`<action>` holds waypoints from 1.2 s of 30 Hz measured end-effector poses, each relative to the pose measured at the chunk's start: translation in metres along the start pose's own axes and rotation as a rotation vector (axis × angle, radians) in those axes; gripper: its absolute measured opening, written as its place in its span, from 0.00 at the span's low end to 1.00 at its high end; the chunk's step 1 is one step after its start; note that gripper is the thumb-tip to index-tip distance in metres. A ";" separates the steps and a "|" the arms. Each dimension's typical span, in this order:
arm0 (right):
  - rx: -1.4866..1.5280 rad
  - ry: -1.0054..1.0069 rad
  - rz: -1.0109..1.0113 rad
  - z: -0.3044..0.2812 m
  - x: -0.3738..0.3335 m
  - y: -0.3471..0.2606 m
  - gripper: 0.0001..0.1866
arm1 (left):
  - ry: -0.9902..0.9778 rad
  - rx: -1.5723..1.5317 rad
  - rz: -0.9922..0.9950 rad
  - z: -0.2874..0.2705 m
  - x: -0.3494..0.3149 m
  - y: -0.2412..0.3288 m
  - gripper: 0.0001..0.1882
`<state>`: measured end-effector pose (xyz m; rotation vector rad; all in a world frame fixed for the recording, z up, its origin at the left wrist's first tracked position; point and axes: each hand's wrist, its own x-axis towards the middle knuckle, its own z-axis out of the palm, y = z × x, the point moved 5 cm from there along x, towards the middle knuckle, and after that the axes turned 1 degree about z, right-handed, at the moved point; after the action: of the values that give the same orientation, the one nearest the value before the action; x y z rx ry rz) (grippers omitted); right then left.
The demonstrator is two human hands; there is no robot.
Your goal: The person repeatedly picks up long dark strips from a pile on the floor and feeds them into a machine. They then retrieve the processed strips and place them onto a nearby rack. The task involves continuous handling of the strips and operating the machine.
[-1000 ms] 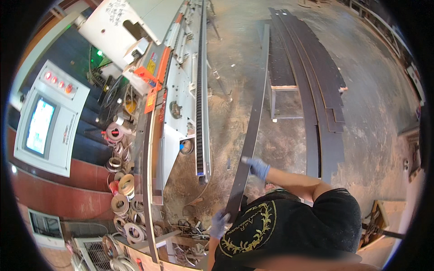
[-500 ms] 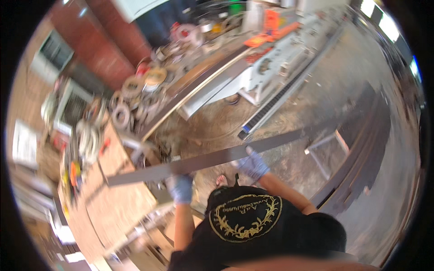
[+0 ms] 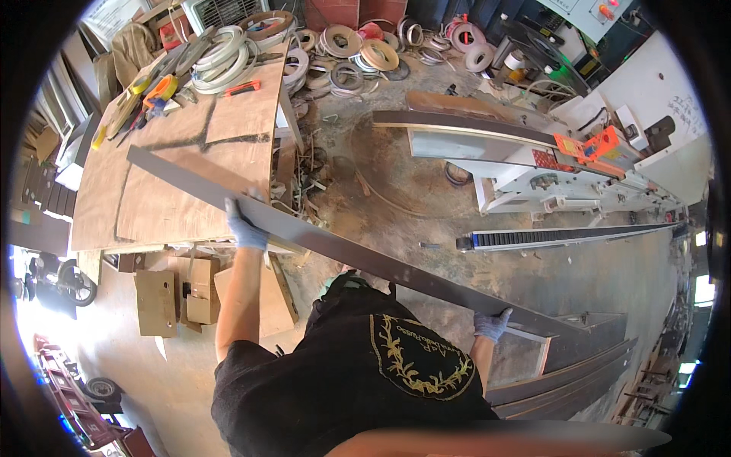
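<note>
A long, narrow, dark grey-brown board [image 3: 335,245] is in both my hands, slanting across in front of my body. My left hand [image 3: 247,222], in a light grey-blue glove, grips it toward its left end. That end reaches over a plywood-topped table [image 3: 164,221]. My right hand [image 3: 493,325], gloved the same way, is closed on the board's lower edge near its right end. Below that end lie a stack of similar dark boards [image 3: 563,369] and a pale rectangular frame [image 3: 521,354]. The fingers of both hands are partly hidden by the board.
Coiled edging strips [image 3: 225,65] and an orange-handled cutter [image 3: 242,88] lie on the table. More rolls of edging [image 3: 378,55] sit on the floor behind. A white machine [image 3: 533,179] with orange parts and a roller track [image 3: 563,237] stand at right. Cardboard boxes [image 3: 156,305] are beneath the table.
My view has turned left toward the table. My hands are now farther apart on the board, the right one nearer its right end. The board's left end is over the table's middle.
</note>
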<state>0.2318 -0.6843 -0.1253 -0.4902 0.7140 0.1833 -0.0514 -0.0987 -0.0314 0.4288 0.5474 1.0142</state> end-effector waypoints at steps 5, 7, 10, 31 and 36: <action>-0.240 -0.482 0.223 0.092 -0.066 0.094 0.27 | -0.025 -0.021 -0.330 0.026 -0.049 -0.103 0.23; -0.183 -0.535 0.178 0.132 -0.068 0.114 0.24 | 0.069 0.023 -0.123 0.021 -0.027 -0.092 0.21; -0.148 -0.471 0.091 0.179 -0.051 0.109 0.20 | 0.131 0.015 -0.129 0.000 0.017 -0.044 0.20; -1.084 -0.786 0.561 0.256 -0.012 0.323 0.26 | -0.417 1.918 0.701 0.080 0.128 0.026 0.33; -0.986 -0.689 0.425 0.233 0.002 0.296 0.24 | -0.629 2.228 0.723 0.091 0.156 0.016 0.32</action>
<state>0.2730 -0.3120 -0.0842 -1.1295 -0.0151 1.0781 0.0584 0.0384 0.0135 2.9383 0.7483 0.3819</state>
